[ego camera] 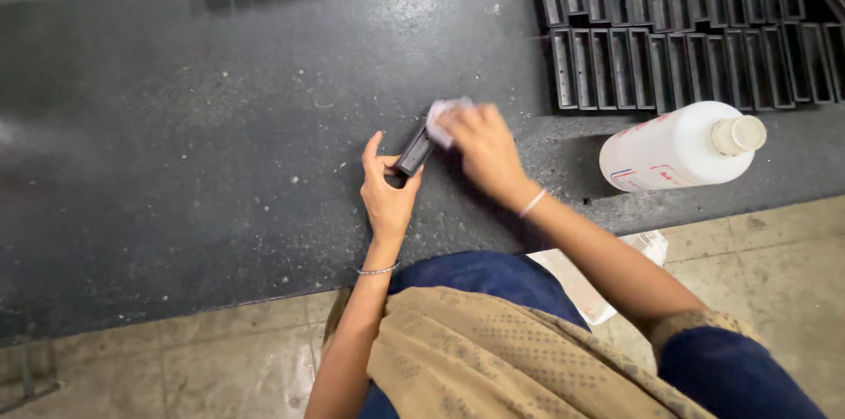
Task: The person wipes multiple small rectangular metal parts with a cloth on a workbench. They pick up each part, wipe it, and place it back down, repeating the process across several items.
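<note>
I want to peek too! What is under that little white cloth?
The black plastic part, steadied by the left hand. The right hand presses the cloth onto its far end, so that end is covered.

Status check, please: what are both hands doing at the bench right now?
Left hand grips small black part. Right hand presses pale cloth on it. White bottle stands apart.

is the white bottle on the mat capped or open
Capped: the white bottle stands on the dark mat with its pale cap on top.
</note>
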